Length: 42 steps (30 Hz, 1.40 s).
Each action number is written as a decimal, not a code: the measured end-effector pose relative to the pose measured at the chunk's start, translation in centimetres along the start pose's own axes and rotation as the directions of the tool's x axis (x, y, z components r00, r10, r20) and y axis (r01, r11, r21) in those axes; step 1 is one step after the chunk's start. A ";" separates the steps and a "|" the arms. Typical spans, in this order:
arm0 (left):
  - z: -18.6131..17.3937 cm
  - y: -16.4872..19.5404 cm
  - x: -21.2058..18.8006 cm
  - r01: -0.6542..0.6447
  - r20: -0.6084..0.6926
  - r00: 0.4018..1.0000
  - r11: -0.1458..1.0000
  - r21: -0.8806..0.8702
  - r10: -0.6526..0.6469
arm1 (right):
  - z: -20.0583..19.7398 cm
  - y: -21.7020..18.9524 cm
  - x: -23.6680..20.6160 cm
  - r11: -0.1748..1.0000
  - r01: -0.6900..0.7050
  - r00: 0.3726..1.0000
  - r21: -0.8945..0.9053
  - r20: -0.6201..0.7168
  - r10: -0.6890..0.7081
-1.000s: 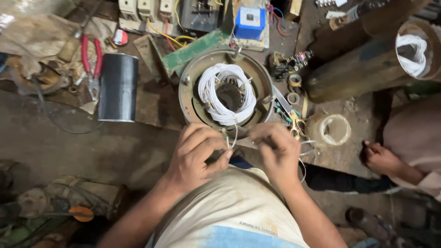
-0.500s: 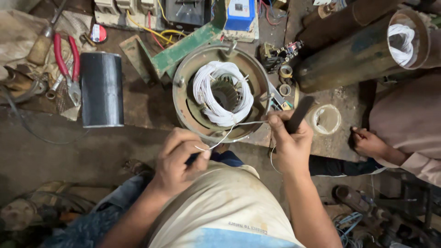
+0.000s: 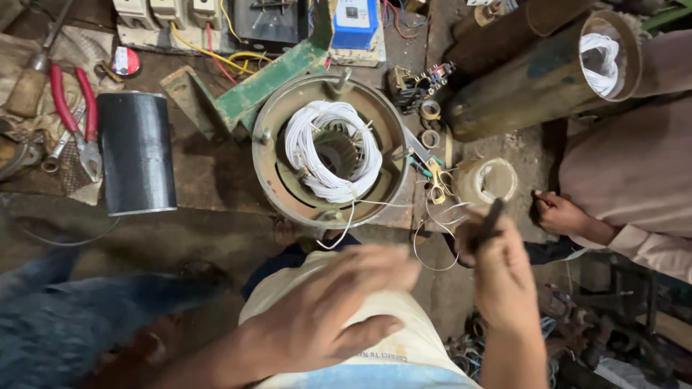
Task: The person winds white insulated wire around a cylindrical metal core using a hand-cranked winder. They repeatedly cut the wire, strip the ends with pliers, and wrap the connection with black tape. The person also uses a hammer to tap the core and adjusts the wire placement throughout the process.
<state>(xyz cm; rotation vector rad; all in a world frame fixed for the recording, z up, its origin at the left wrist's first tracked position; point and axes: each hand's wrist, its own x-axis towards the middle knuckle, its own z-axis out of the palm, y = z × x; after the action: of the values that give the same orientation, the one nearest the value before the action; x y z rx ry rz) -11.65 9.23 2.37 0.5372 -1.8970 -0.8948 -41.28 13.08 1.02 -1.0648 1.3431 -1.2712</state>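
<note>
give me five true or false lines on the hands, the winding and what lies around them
1. The right hand holds a thin dark tool. True.
2. The left hand grips the red pliers. False: the pliers lie on a cloth far left, untouched, and the left hand is blurred, low in the view.
3. The white winding sits inside the round metal housing. True.
4. The black cylinder stands right of the housing. False: it lies to its left.
5. Loose white wires lead from the winding toward the right hand. True.
</note>
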 end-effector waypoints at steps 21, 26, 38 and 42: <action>2.1 -8.3 2.2 -0.006 -0.048 0.998 0.833 0.554 0.039 | 7.4 1.6 2.4 0.965 -0.192 0.979 -0.177 0.030 0.200; 1.5 -8.2 2.0 -0.023 -0.069 0.995 0.839 0.544 0.073 | 9.6 0.2 1.8 0.800 0.175 0.984 -0.574 0.080 -0.159; 0.7 -9.0 2.7 -0.018 -0.028 0.999 0.868 0.496 0.037 | 5.0 -9.2 2.0 0.485 0.197 0.966 -0.852 0.086 -0.242; 0.6 -9.0 2.9 -0.044 -0.048 0.996 0.866 0.498 0.079 | 6.4 -3.8 4.8 0.629 0.041 0.991 -0.777 0.111 0.072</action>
<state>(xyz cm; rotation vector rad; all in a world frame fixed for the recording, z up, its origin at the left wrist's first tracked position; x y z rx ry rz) -13.55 1.73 -3.14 0.7961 -2.0724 -0.3267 -35.78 7.05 4.49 -1.6854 1.8517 -0.5324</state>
